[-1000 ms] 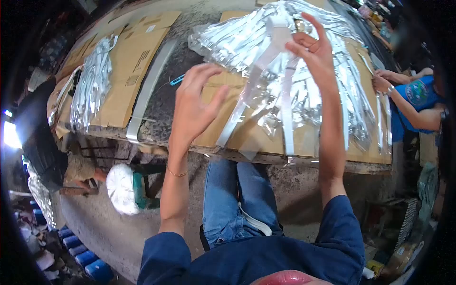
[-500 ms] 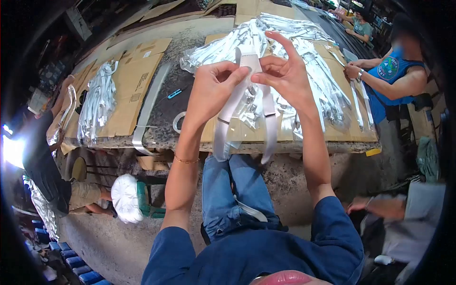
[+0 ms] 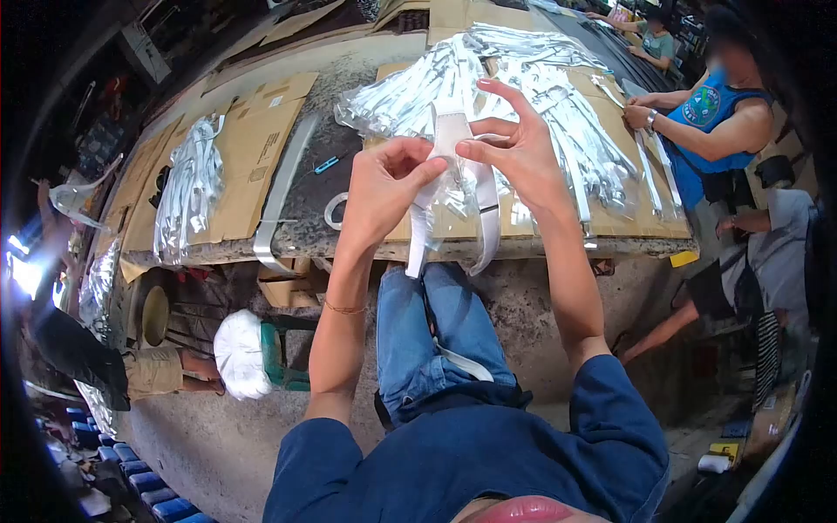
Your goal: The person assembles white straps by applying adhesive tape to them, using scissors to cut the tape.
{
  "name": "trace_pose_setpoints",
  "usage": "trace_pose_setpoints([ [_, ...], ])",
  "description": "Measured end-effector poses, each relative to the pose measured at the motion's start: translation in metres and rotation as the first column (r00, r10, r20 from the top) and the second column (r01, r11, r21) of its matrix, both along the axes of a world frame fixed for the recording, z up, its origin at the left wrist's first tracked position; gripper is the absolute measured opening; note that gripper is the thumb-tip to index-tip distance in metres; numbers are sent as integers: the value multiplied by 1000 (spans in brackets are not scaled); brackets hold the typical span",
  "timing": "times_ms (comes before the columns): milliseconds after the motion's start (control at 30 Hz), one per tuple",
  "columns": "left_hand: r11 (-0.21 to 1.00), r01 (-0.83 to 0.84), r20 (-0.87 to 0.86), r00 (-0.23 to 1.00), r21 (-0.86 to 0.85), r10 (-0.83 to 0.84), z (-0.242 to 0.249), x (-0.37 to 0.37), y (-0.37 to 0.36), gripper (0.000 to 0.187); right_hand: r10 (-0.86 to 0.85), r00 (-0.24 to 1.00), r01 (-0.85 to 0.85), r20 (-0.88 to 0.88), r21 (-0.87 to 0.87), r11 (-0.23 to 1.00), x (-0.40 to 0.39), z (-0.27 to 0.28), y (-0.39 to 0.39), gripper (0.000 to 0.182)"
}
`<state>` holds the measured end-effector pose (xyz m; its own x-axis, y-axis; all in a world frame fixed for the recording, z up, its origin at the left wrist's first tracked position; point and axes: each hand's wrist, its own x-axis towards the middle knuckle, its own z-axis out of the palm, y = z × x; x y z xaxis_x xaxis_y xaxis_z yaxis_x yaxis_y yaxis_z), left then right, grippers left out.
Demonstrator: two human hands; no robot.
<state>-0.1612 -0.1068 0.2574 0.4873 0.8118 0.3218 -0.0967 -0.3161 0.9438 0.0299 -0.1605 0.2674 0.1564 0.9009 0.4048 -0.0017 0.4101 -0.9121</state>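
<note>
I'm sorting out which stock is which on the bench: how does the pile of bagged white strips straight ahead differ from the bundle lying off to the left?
The pile ahead is much larger and fans out wide; the left bundle is narrow and lies lengthwise. The pile ahead sits just beyond the left hand and right hand, which pinch a folded white strip; the left bundle lies out to the side, untouched. Both are shiny white strips in clear plastic, resting on flattened cardboard.

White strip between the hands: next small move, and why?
Probably draw the strip down into the clear bag. Both hands, left and right, pinch the folded strip at its top, its two ends hang below the bench edge, and the bag sits around its middle.
</note>
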Motion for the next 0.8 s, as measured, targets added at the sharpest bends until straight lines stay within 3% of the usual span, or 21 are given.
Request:
trace_pose_setpoints([
  [333,999,8,-34,999,-47,-10,4,-21,-9,18,63,998,-63,-11,-38,997,-14,1,-15,84],
  [667,1000,-27,-99,995,9,27,6,-17,-14,18,-3,996,5,94,-22,1000,-23,4,-19,86],
  [800,998,-68,9,998,-7,68,5,-9,-18,21,-40,991,41,127,-12,999,-24,5,-20,87],
])
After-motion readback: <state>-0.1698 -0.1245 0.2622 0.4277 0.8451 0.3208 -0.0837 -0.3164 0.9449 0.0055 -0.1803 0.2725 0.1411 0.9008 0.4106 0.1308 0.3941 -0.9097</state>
